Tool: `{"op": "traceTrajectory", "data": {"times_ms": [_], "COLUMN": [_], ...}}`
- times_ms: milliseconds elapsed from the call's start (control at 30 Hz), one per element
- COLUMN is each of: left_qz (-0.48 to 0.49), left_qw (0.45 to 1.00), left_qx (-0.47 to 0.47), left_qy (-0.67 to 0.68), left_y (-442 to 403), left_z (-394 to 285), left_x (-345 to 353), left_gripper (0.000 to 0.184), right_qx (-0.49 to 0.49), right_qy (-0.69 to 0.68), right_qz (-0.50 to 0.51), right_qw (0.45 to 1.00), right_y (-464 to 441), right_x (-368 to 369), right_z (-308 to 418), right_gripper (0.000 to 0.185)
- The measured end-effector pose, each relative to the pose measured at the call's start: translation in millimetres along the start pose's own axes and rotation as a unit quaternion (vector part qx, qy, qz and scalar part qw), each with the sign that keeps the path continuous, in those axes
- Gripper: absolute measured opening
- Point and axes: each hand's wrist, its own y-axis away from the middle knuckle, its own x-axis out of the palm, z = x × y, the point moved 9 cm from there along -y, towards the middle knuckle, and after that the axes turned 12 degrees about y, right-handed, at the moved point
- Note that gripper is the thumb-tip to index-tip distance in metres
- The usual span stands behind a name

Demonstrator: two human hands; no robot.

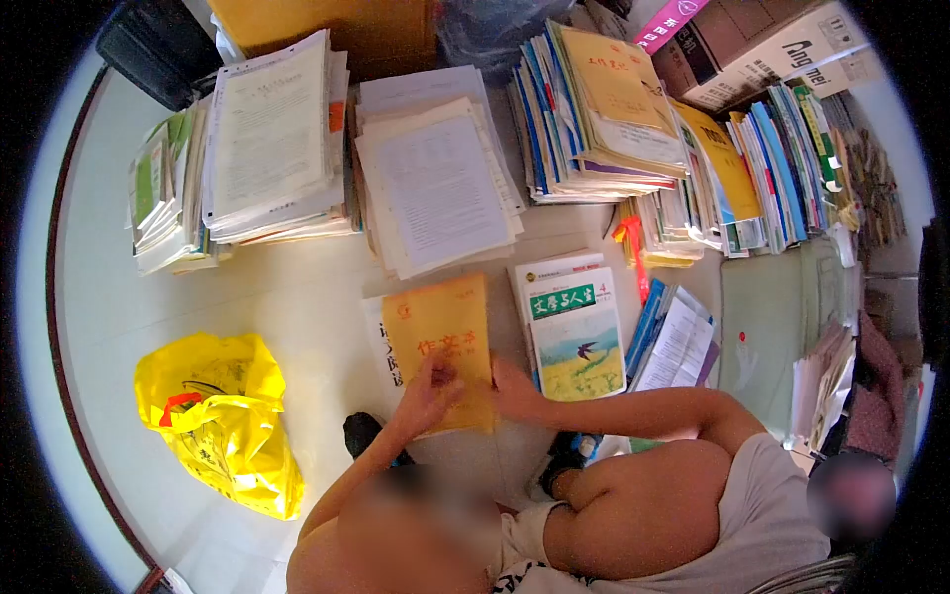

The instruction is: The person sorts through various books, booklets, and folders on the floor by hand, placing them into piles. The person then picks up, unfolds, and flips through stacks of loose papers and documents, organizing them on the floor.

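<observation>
A tan-orange composition book [450,309] with red characters on its cover is held in front of me. My right hand [515,389] grips its right edge, with some fingers hidden behind it. My left hand [429,391] is closed, its fingers curled against the lower part of the cover. Behind the book, a white booklet [383,346] with large black characters shows along the left side. Just right of my right hand lies a magazine [574,332] with a green title and a bird picture, on top of other booklets.
Paper stacks [272,148] and a loose-sheet pile [440,188] line the back. Further right stand a book stack [604,99], upright books [782,168] and a cardboard box [762,54]. A yellow plastic bag [218,426] sits at left. Blue booklets [653,322] lie right of the magazine.
</observation>
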Motion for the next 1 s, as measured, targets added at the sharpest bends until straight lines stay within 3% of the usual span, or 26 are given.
{"op": "traceTrajectory", "data": {"times_ms": [33, 100, 167, 200, 267, 333, 467, 533, 600, 667, 733, 767, 833, 900, 967, 1000], "left_qz": [-0.03, -0.023, -0.013, -0.007, 0.002, -0.073, -0.055, -0.051, -0.049, -0.05, -0.022, -0.022, -0.056, -0.075, -0.103, -0.092], "left_qw": [0.997, 0.999, 0.999, 0.999, 0.996, 0.961, 0.975, 0.964, 0.961, 0.956, 0.993, 0.993, 0.986, 0.976, 0.96, 0.956], "left_qx": [-0.024, -0.014, -0.034, -0.046, -0.06, -0.034, -0.116, 0.005, 0.023, 0.048, -0.069, -0.075, -0.137, -0.141, -0.142, -0.112], "left_qy": [0.065, 0.041, 0.024, -0.018, -0.063, -0.266, -0.181, -0.261, -0.272, -0.286, -0.089, -0.089, 0.074, 0.147, 0.22, 0.257], "left_y": [-1, -6, -4, -4, -15, -21, -42, -45, -41, -35, -23, -14, 5, 19, 32, 33], "left_z": [4, -7, -2, 4, 13, -2, -3, -3, 0, -17, -18, -16, -1, -5, -5, -10], "left_x": [-1, -1, 7, 9, 12, 10, 8, 9, 4, -6, -21, -29, -50, -66, -83, -88], "left_gripper": [0.068, 0.071, 0.074, 0.074, 0.074, 0.072, 0.065, 0.058, 0.054, 0.051, 0.042, 0.042, 0.034, 0.033, 0.031, 0.032], "right_qx": [-0.042, -0.076, -0.192, -0.174, -0.17, -0.17, -0.188, -0.17, -0.15, 0.015, 0.055, 0.091, 0.052, 0.019, 0.13, 0.133], "right_qy": [-0.027, -0.057, -0.016, -0.03, 0.052, 0.076, 0.123, 0.085, 0.039, -0.189, -0.209, -0.224, -0.252, -0.284, -0.306, -0.309], "right_qz": [0.009, 0.024, -0.085, -0.071, 0.077, 0.056, 0.019, 0.031, 0.051, 0.061, 0.069, 0.074, 0.084, 0.095, 0.126, 0.132], "right_qw": [0.999, 0.995, 0.978, 0.982, 0.981, 0.981, 0.974, 0.981, 0.987, 0.98, 0.974, 0.967, 0.963, 0.954, 0.935, 0.932], "right_y": [5, 15, 35, 37, 29, 40, 45, 33, 33, 27, 22, 20, 14, 12, 13, 12], "right_x": [-3, -13, -35, -24, 16, 16, 3, 14, 28, 29, 16, 12, 10, 13, 17, 26], "right_z": [22, 54, 84, 74, 54, 65, 72, 47, 25, -14, -19, -25, -34, -34, -41, -44], "right_gripper": [0.059, 0.065, 0.073, 0.073, 0.076, 0.073, 0.064, 0.06, 0.056, 0.049, 0.047, 0.044, 0.043, 0.041, 0.039, 0.039]}}
